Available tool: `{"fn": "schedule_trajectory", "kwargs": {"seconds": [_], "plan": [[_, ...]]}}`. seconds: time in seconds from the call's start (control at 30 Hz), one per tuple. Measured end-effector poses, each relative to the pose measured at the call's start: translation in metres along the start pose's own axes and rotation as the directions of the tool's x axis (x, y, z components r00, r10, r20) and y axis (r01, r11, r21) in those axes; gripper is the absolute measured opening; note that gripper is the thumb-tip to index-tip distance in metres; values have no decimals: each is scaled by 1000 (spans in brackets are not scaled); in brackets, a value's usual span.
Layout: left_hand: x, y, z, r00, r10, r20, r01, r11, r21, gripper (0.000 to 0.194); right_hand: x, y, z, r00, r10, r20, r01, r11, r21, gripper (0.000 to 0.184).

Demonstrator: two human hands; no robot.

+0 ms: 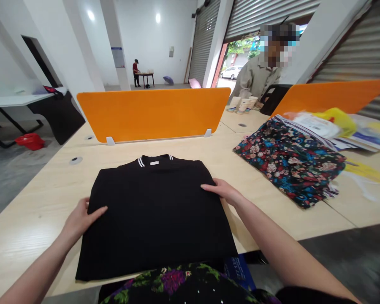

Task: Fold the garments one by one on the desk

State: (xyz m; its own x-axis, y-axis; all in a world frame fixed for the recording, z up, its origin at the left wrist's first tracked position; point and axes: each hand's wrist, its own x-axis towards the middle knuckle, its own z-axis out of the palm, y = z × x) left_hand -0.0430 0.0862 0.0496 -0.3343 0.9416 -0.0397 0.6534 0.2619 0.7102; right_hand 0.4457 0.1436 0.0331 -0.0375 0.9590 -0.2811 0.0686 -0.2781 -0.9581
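A black shirt (155,211) with a white-striped collar lies folded flat on the light wooden table (34,211) in front of me. My left hand (80,217) rests on the shirt's left edge, fingers stretched flat. At the right edge, my right hand (223,191) lies with its fingers extended on the fabric. Neither hand grips anything.
A floral cloth (291,162) lies at the right beside plastic-wrapped packages (329,124). Orange divider panels (155,112) stand across the back of the table. A person in a grey shirt (256,78) stands behind them. Another person stands far off at a table (135,72).
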Motion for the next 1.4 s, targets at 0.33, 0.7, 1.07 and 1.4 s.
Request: {"fn": "schedule_trajectory", "kwargs": {"seconds": [0.33,0.7,1.07,1.4], "plan": [[112,77,52,841,454,294,-519,523,676,36,95,-29,8,884,-262,-388,72,895,-441,22],[103,91,62,777,629,-38,-366,499,786,35,113,-16,2,850,-377,-368,305,922,-240,29],[120,89,86,850,526,37,-372,550,748,35,114,-22,7,810,-380,-447,-52,712,-701,44],[73,71,79,865,394,310,-489,527,695,53,62,-18,68,893,-296,339,404,195,-894,60]]}}
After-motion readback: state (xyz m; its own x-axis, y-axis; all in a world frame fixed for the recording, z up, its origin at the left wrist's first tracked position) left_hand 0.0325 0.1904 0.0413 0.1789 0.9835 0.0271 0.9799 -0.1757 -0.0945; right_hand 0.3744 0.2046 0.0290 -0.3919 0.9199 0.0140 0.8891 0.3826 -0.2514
